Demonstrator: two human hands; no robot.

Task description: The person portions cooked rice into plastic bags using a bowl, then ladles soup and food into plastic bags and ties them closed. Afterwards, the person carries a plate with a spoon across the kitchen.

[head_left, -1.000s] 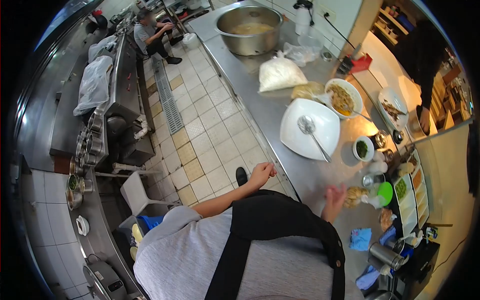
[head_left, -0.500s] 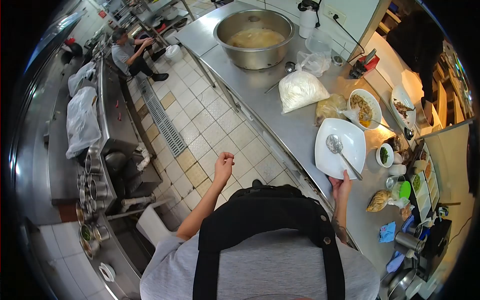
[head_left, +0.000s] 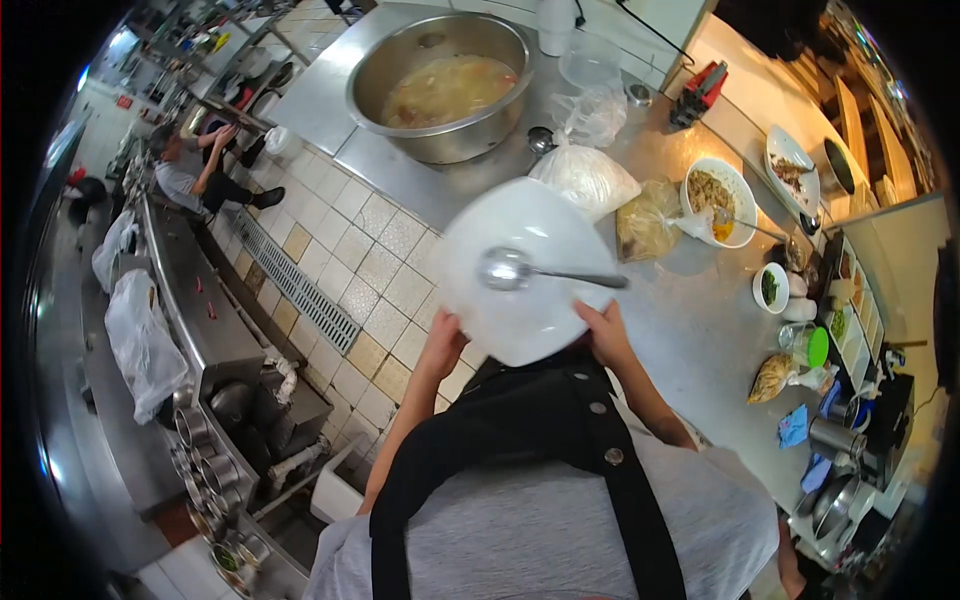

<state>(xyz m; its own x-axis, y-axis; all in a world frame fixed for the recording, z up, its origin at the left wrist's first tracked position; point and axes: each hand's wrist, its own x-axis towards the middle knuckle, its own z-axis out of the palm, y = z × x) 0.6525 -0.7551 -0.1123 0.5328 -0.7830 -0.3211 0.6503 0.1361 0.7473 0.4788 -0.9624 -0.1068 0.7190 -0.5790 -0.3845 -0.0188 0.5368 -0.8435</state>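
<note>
A white square plate (head_left: 530, 215) is held up in front of my apron, over the edge of the steel table. A metal serving spoon (head_left: 575, 275) lies across it, its bowl near the middle and its handle pointing right. My right hand (head_left: 608, 335) grips the plate's lower right edge, with the thumb on top. At the lower left edge, my left hand (head_left: 445, 345) is closed on the plate, its fingers partly hidden beneath. Beyond the plate sit a bag of white powder (head_left: 590, 180) and a bag of yellowish food (head_left: 645, 225).
A large steel pot (head_left: 440, 145) of broth stands at the table's far end. To the right are a bowl of minced food (head_left: 745, 185), a bowl of chopped greens (head_left: 770, 288) and a green-lidded jar (head_left: 805, 345). Someone sits (head_left: 190, 170) beyond the tiled floor (head_left: 375, 240).
The plate with the spoon has moved left off the table and up before me, carried by my right hand. My left hand, earlier apart from it, now holds its left side.
</note>
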